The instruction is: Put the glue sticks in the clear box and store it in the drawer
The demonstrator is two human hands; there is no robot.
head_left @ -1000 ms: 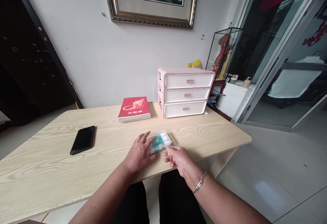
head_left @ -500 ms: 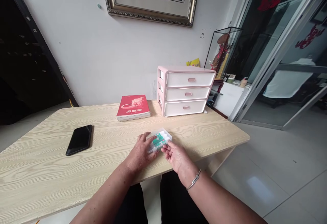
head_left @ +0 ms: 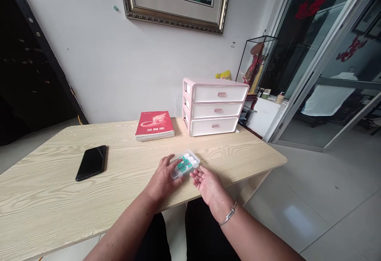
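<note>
The clear plastic box of glue sticks (head_left: 185, 165) angles away rightward, touching the relaxed, ungrasping left hand (head_left: 162, 180); the open right hand (head_left: 208, 187) sits just beside it, holding nothing.

Right hand (head_left: 208, 186) seemingly off plastic case (head_left: 185, 166)

Bare left hand (head_left: 162, 181), bare right hand (head_left: 208, 186), silver bangle (head_left: 228, 214) on the right wrist, black trousers (head_left: 154, 239)
</note>
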